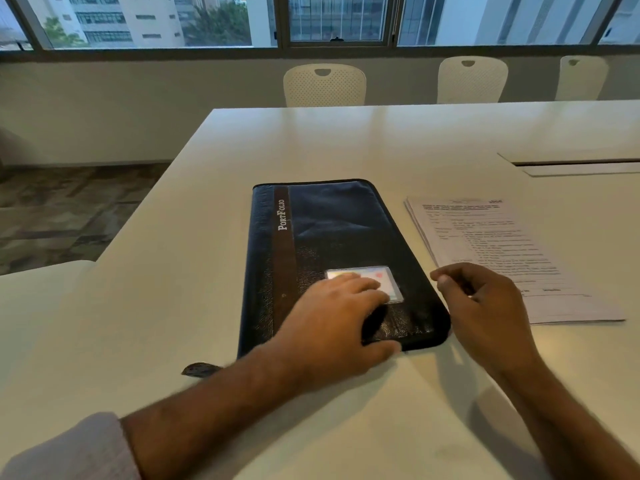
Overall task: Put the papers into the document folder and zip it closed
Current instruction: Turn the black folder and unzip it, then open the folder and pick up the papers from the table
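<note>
now the dark document folder (332, 251) lies flat and shut on the white table (180, 237); the left hand (332, 320) rests flat on its near end, fingers straight, over a small clear card window (391, 275); the right hand (485, 306) hangs just beside the folder, fingers loosely curled, holding nothing; the papers (502, 244) lie in 1 stack right of the folder; 3 white chairs (325, 85) stand at the far side.

Soft daylight comes in through the windows (336, 19) on the far side, leaving the room fairly dim. The white desk (381, 147) carries a pale sheen at its far end and faint shadows beside the forearms. The left hand (332, 327) is slightly motion-blurred. Wide-angle distortion bends lines near the edges.
</note>
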